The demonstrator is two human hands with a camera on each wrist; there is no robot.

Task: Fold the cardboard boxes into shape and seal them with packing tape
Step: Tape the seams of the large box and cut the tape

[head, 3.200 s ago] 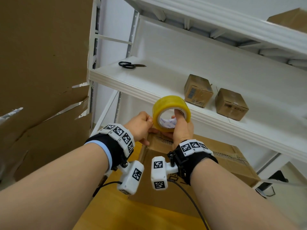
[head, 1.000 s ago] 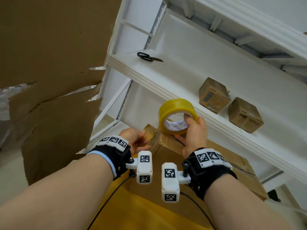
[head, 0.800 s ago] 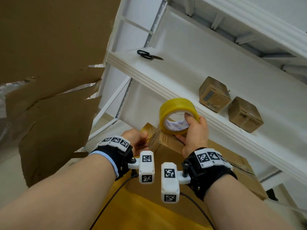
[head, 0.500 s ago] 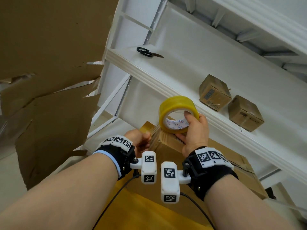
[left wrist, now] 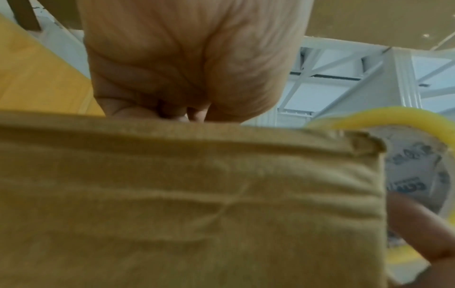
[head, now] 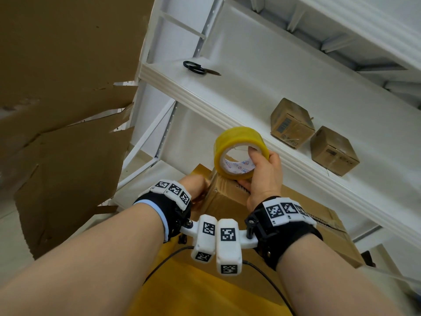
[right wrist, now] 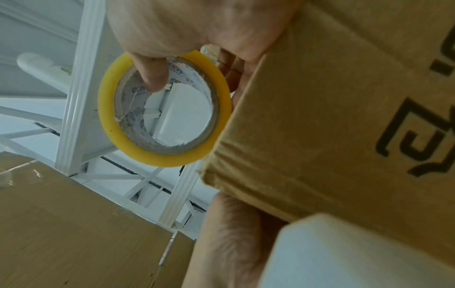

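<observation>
1. The left hand (head: 193,185) presses on the near corner of the cardboard box (head: 227,195); its grip cannot be told.
2. The right hand (head: 264,176) has its grip closed on the yellow tape roll (head: 239,142), thumb inside the core, just above the box.
3. Beyond, scissors (head: 196,68) and two small boxes (head: 291,124) sit on a white shelf (head: 205,96).

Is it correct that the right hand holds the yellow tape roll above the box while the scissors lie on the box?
Not quite. The right hand does hold the yellow tape roll above the box, but the scissors lie on the white shelf, not on the box. The head view shows this.
</observation>
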